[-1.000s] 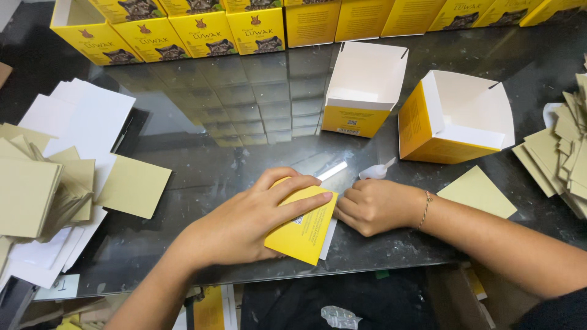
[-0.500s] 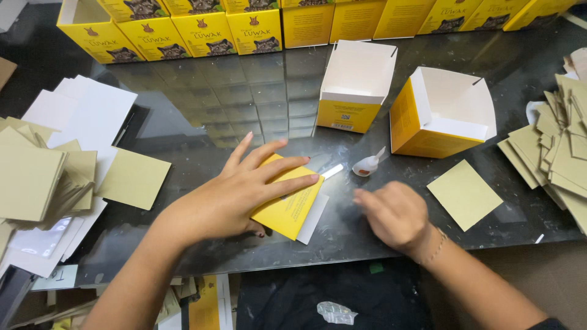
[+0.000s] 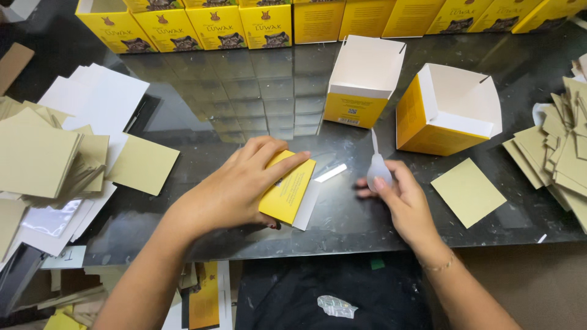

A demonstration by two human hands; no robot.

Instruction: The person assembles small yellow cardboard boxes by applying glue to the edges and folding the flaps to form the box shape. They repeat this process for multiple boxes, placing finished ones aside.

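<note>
My left hand [image 3: 241,186] presses down on a flattened yellow carton [image 3: 292,190] with a white flap, lying on the dark glass table [image 3: 257,98] near its front edge. My right hand [image 3: 400,198], just right of the carton, holds a small translucent bulb dropper [image 3: 376,165] with its thin tip pointing away from me. A short white strip [image 3: 331,173] lies between the two hands. Two opened yellow boxes with white insides stand behind, one upright [image 3: 361,82] and one tipped on its side [image 3: 449,110].
A row of yellow printed boxes [image 3: 202,24] lines the far edge. Stacks of tan card squares [image 3: 36,153] and white sheets [image 3: 98,98] lie at left, another tan pile [image 3: 562,146] at right, and a single tan square [image 3: 468,191] near my right hand.
My right hand moved off the carton to the right and picked up the bulb dropper. My left hand kept pressing the yellow carton flat.
</note>
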